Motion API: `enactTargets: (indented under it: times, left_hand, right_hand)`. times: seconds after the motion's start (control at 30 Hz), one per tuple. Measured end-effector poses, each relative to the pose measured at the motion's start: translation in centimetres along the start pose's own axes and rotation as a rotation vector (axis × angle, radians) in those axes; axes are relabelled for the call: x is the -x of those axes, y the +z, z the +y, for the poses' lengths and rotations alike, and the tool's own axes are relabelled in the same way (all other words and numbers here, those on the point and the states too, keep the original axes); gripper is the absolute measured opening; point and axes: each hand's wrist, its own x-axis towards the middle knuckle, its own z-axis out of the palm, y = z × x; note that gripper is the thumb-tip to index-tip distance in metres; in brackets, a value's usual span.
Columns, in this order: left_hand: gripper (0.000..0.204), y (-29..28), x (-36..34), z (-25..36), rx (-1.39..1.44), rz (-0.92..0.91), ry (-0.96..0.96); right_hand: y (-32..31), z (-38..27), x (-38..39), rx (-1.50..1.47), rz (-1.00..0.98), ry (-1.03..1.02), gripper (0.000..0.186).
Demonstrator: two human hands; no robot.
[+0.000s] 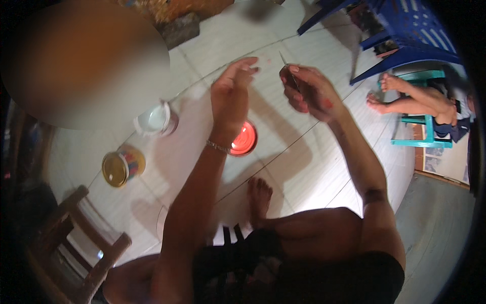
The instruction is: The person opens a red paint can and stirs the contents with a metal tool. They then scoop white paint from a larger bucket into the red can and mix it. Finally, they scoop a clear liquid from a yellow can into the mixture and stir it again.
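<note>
Tool, thin and pointed, gripped in right hand at one o'clock, left hand open at twelve, red round container near dial's centre, red smudge suggesting work begun, remainder impossible to judge.

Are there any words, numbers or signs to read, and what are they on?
None can be read.
Gold-lidded tin: colourful side too blurred.
Pale panel with pictures, far right: too small.
Thin pointed tool in the right hand: no writing can be made out.
</note>
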Motion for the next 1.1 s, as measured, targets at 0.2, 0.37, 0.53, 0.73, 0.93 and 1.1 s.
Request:
enactTargets:
  times: [0.2,0.37,0.53,0.73,0.93,1.1]
  left_hand:
    - [0.034,-9.6,4.0,-9.8,-0.645,0.164,0.035]
    - [0.034,-8.0,6.8,-11.3,-0.553,0.043,-0.055]
    - [0.032,-7.9,6.9,-12.7,-0.556,0.065,0.059]
    - [0.030,-7.7,6.9,-13.5,-0.595,0.108,0.053]
    - [0.030,-7.7,6.9,-13.7,-0.585,0.129,0.075]
    - [0.029,-7.4,7.0,-13.7,-0.582,0.130,0.042]
  right_hand:
    - [0.2,3.0,-1.4,0.714,0.070,0.168,0.019]
    - [-0.7,7.8,-2.1,1.569,0.012,-0.157,0.028]
    - [0.9,8.5,-2.3,1.724,-0.001,0.022,0.031]
    - [0.7,9.1,-2.4,1.776,-0.046,0.045,0.030]
    - [1.2,9.0,-2.2,1.794,-0.029,0.039,0.030]
    - [0.3,9.5,-2.1,1.829,-0.022,0.003,0.030]
